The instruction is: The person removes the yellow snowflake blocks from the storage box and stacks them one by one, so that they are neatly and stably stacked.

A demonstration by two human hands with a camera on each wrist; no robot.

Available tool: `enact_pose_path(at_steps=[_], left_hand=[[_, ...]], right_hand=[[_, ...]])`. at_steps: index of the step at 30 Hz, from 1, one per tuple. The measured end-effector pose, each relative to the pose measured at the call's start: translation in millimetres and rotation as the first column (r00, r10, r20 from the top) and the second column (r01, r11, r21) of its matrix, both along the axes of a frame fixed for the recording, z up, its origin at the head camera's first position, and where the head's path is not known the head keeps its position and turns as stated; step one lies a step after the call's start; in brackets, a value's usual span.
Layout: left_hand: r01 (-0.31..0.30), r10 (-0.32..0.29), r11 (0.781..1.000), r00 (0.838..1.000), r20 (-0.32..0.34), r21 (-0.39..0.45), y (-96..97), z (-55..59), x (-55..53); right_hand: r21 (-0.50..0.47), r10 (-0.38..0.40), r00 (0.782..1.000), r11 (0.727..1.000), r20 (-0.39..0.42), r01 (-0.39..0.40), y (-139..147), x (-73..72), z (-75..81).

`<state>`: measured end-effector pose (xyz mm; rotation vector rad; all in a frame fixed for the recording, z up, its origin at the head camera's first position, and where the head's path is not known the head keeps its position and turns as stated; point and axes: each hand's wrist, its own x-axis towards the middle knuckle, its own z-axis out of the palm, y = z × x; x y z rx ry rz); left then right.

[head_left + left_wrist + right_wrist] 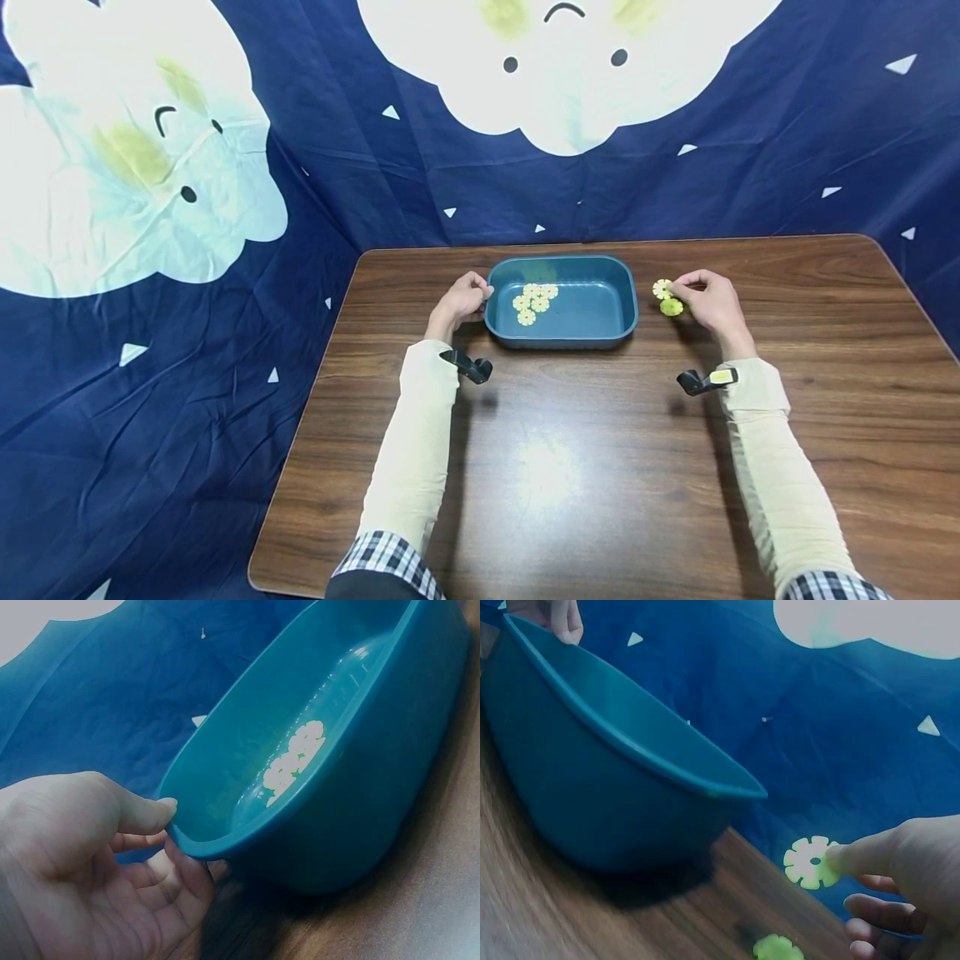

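A teal plastic basin stands on the table with several pale yellow flower-shaped discs lying together on the left of its floor. My left hand grips the basin's left rim; in the left wrist view the thumb lies over the rim with fingers beneath. To the right of the basin, my right hand pinches a notched yellow disc with a small hole in its centre. Just below that disc, a greener flower-shaped disc lies on the table.
The brown wood-grain table reaches back to a dark blue cloth backdrop printed with white clouds and small triangles. Each wrist carries a small black camera mount, one on the left and one on the right.
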<state>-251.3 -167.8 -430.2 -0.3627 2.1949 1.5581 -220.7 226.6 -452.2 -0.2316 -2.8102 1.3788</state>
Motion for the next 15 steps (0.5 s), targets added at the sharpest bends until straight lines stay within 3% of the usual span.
enact_pose_path(at_steps=[15], left_hand=[[0.000, 0.000, 1.000, 1.000, 0.002, -0.001, -0.5, -1.8, -0.2]], right_hand=[[0.065, -0.004, 0.990, 0.998, 0.138, -0.005, 16, 2.8, -10.1]])
